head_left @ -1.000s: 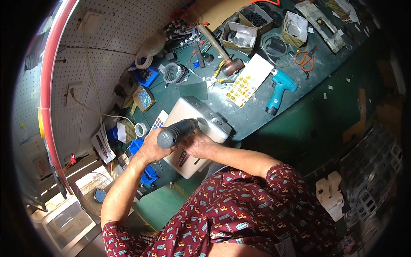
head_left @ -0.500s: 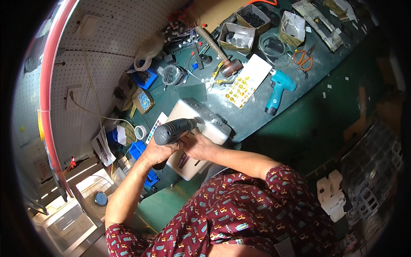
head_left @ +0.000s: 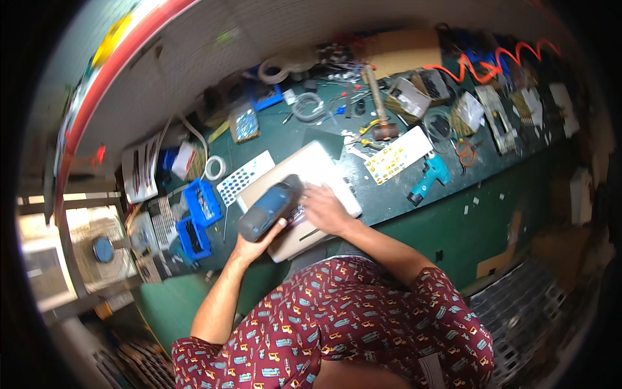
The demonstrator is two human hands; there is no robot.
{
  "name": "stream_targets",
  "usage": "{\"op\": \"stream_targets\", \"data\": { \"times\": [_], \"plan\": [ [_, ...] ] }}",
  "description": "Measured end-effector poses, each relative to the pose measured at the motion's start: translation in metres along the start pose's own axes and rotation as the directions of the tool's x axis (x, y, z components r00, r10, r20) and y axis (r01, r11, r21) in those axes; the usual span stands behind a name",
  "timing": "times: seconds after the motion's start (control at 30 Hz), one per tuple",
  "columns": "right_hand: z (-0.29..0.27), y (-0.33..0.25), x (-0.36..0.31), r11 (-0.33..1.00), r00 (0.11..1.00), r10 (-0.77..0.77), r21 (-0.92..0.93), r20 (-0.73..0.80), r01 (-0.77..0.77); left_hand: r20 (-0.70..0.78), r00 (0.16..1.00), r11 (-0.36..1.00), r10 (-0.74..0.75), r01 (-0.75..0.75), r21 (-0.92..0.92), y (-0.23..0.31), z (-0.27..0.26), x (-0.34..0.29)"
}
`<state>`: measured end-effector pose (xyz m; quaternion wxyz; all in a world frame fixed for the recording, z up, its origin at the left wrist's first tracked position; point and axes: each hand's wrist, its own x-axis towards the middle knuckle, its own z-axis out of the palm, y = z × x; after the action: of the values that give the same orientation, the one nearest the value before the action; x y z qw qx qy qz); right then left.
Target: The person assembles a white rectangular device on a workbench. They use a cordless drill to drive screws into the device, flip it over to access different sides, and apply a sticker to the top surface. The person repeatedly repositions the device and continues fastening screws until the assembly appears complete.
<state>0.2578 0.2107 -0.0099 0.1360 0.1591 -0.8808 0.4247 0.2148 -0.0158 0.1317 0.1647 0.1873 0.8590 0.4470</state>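
Note:
A dark blue and black power drill (head_left: 271,209) is in my left hand (head_left: 256,245), whose fingers are mostly hidden behind its body. The drill is over a beige-white box-shaped casing (head_left: 317,165) at the bench's front edge. Just right of the drill's front end, my right hand (head_left: 327,209) is over the casing with its fingers stretched out and slightly blurred. Whether its fingertips touch the casing I cannot tell. Below the drill, the casing shows a dark slot and a printed label, partly covered.
Left of the casing lie a sticker sheet (head_left: 245,178) and blue bins (head_left: 201,202). To its right are a yellow sticker sheet (head_left: 398,155), a teal cordless screwdriver (head_left: 430,178) and a hammer (head_left: 385,131). Orange-handled scissors (head_left: 465,153) and small boxes (head_left: 408,98) are farther right.
My right hand has come away from the drill's front, and its fingers have straightened. The drill has swung so more of its body shows. The whole view has turned.

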Motion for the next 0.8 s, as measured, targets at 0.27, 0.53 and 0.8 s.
{"op": "stream_targets", "data": {
  "times": [0.27, 0.53, 0.8],
  "plan": [
    [-0.045, 0.106, -0.051, 0.36, 0.419, 0.907, 0.593, -0.042, -0.72, -0.509, 0.851, 0.905, -0.132, 0.313, 0.288, -0.195, -0.03, -0.109],
    [-0.019, 0.143, -0.048, -0.017, 0.173, 0.924, 0.491, 0.34, -0.871, -0.453, 0.865, 0.765, -0.217, 0.439, 0.472, -0.297, -0.005, -0.136],
    [-0.008, 0.153, -0.05, -0.164, 0.196, 0.836, 0.573, 0.513, -0.803, -0.555, 0.703, 0.876, -0.445, 0.469, -0.11, -0.236, 0.046, -0.107]
  ]
}}
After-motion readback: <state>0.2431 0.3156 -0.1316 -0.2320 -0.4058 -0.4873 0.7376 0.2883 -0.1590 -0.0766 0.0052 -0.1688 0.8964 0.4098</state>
